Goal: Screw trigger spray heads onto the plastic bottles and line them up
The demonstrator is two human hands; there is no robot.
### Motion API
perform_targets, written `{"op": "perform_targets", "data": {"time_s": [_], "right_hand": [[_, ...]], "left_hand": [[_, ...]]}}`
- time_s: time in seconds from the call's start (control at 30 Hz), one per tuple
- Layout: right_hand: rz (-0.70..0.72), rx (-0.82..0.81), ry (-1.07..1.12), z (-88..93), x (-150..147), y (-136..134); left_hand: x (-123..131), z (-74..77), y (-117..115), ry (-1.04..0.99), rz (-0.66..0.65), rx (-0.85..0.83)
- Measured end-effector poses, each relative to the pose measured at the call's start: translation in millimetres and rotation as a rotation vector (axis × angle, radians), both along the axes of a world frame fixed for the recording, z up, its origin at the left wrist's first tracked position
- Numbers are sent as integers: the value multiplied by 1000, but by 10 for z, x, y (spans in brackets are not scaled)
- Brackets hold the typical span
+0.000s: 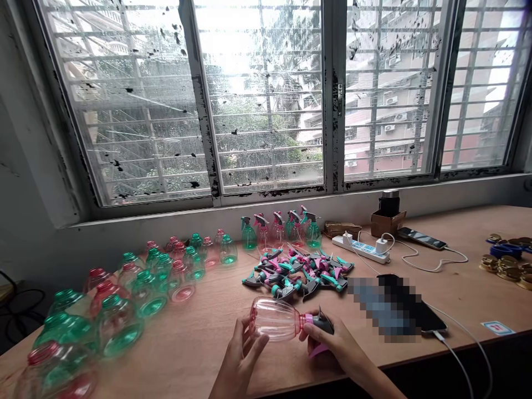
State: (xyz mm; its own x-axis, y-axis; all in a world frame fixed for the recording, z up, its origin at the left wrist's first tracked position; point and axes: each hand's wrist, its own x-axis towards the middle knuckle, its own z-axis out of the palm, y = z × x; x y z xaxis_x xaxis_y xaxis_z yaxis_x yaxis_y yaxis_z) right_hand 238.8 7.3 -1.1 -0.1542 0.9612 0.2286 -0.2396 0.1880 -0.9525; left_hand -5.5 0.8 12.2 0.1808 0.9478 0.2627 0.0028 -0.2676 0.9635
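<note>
Bottom centre, the left hand has its grip curled round the pink bottle over the counter. The right hand has its grip pinching the trigger head at the neck. Five finished bottles stand upper centre, and many bare bottles at left apparently remain.

your left hand cups the body of a pink bottle lying on its side just above the wooden table, while your right hand grips the sprayer head at its neck. just beyond the bottle sits a pile of loose sprayer heads — teal, pink and grey — and behind it, by the wall under the window, stand five finished spray bottles. to your left, green and pink bottles without sprayers spread across the table. to the right lie a power strip with chargers, a phone on a cable, and gold caps near the edge.
</note>
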Motion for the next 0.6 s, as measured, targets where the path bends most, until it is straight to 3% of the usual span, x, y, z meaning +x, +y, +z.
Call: {"op": "perform_targets", "data": {"time_s": [0.23,0.4,0.6], "right_hand": [[8,-4,15,1,6,3],[14,-3,7,9,3,-5],[2,-10,-4,-1,4,-3]], "left_hand": [[-33,-135,101,29,22,36],[22,-55,31,-33,-24,15],[28,-32,48,-72,45,15]]}}
